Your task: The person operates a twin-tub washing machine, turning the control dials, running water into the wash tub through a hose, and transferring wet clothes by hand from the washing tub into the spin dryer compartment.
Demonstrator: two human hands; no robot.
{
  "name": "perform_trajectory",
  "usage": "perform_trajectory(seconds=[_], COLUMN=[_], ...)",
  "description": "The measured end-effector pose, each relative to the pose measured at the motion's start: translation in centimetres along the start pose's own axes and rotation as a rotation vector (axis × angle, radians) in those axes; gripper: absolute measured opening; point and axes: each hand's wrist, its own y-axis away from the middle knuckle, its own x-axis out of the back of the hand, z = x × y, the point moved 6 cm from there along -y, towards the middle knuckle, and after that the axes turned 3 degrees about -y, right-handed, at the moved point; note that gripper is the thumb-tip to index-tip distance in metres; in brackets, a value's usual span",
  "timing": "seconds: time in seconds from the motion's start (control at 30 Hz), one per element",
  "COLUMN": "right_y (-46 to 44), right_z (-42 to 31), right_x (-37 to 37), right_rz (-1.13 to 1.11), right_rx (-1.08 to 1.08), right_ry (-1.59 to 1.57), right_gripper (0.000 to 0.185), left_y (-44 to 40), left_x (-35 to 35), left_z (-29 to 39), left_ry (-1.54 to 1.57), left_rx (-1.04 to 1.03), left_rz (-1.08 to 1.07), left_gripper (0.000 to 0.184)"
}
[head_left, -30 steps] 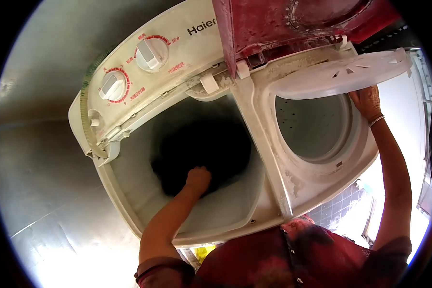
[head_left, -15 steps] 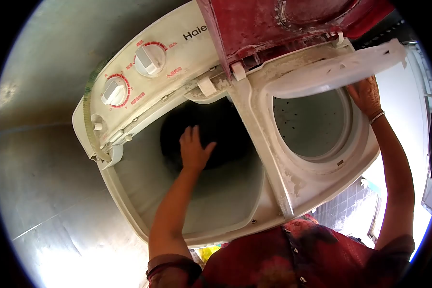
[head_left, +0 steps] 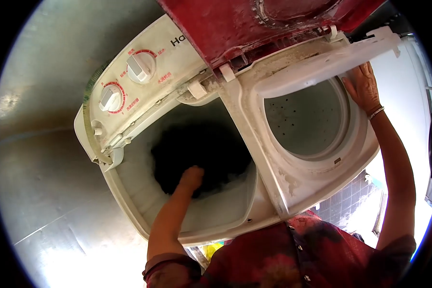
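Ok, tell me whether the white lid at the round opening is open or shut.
Open: the white lid stands tilted up, and the inside shows through the round opening.

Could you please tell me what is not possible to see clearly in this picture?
All in the head view:
Left hand: its fingertips are hidden by the hand itself; grip unclear.
Dark mass: too dark to tell what it is.
Right hand: the pale lid obscures where the fingertips meet it.
Brand lettering: its end is covered by the red lid.
Red lid: cut off by the upper edge.
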Motion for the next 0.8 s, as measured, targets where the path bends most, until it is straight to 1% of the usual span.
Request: perform_trajectory(seconds=[0.03,0.07,0.13,0.17,0.23,0.27,0.33,0.37,0.43,0.47,0.53,0.67,0.73,0.77,0.8], right_y=[0.0,0.0,0.0,0.0,0.1,0.0,0.0,0.1,0.0,-0.2,-0.2,-0.2,-0.3,-0.4,-0.5], right_z=[0.0,-0.1,-0.2,-0.1,0.4,0.2,0.1,0.1,-0.1,-0.2,-0.4,-0.3,-0.4,-0.2,-0.2], right_x=[0.1,0.1,0.1,-0.1,0.0,0.0,0.0,0.0,0.1,0.1,0.4,0.4,0.7,0.5,0.1], right_rz=[0.005,0.007,0.012,0.003,-0.014,-0.007,-0.001,0.008,0.0,-0.002,0.031,0.002,0.035,0.033,0.027], right_rx=[-0.005,-0.004,-0.003,-0.019,-0.038,-0.024,-0.025,-0.017,-0.027,-0.027,0.007,-0.019,-0.014,-0.017,0.005], right_ry=[0.001,0.0,0.002,-0.001,0.002,-0.011,-0.017,-0.018,-0.003,0.006,-0.021,-0.024,-0.045,-0.033,-0.003], right_gripper=[0.06,0.06,0.06,0.06,0.06,0.06,0.06,0.06,0.061,0.061,0.062,0.062,0.063,0.064,0.065], left_y=[0.4,0.4,-0.4,-1.1,-2.0,-1.9,-1.6,-2.1,-2.0,-2.4,-3.3,-4.8,-5.4,-5.7,-4.9], left_x=[1.0,2.2,5.8,6.5,7.3,7.3,9.2,8.9,9.1,9.3,9.5,9.1,8.2,6.8,5.9], left_z=[-1.4,-1.4,-1.7,-1.6,0.5,1.0,1.3,1.7,1.3,2.3,4.3,6.9,9.1,9.4,9.1], left_ry=[0.073,0.07,0.029,0.031,-0.138,-0.137,0.007,0.007,0.137,0.143,0.163,0.05,-0.237,-0.185,-0.104], left_rx=[0.058,0.056,0.155,0.152,-0.097,-0.101,-0.003,-0.016,0.195,0.188,0.243,0.141,-0.093,-0.127,-0.286], left_rz=[0.067,0.068,0.098,0.103,0.191,0.187,0.433,0.429,0.645,0.647,0.517,0.507,0.436,0.264,0.287], left_gripper=[0.012,0.012,0.02,0.02,0.032,0.032,0.046,0.046,0.059,0.059,0.071,0.071,0.067,0.065,0.065])
